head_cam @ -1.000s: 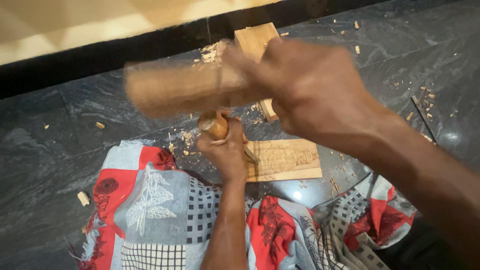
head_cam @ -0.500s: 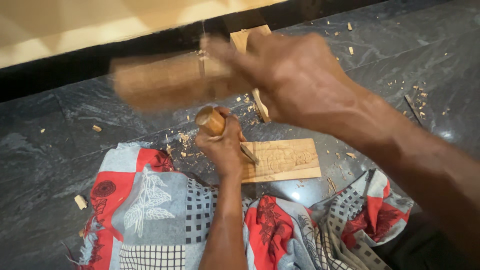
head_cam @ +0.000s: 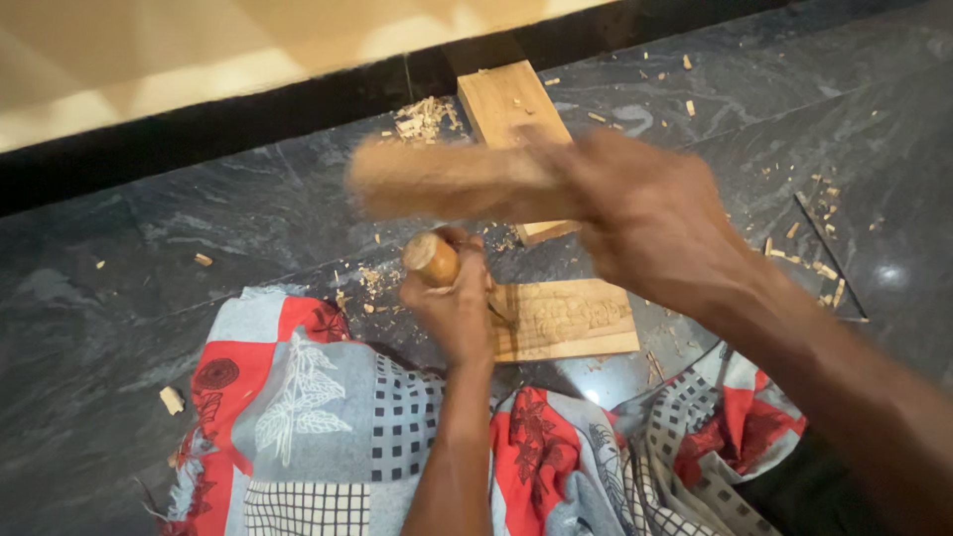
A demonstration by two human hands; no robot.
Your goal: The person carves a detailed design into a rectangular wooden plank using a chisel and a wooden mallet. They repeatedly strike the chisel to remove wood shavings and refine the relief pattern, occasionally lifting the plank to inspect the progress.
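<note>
We strike the chisel [head_cam: 434,258] squarely with the wooden mallet [head_cam: 452,181].
Our left hand [head_cam: 457,308] stays wrapped tight around the chisel on the carved panel [head_cam: 576,318], right hand [head_cam: 650,213] fisted on the mallet.

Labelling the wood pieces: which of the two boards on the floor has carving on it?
The board nearest the person, beside the left hand. Its face shows carved relief; the far board by the wall is plain.

packages: none | labels: none | signs: none | screens: none (only wood, patterned cloth and dark stone floor show in the head view)
</note>
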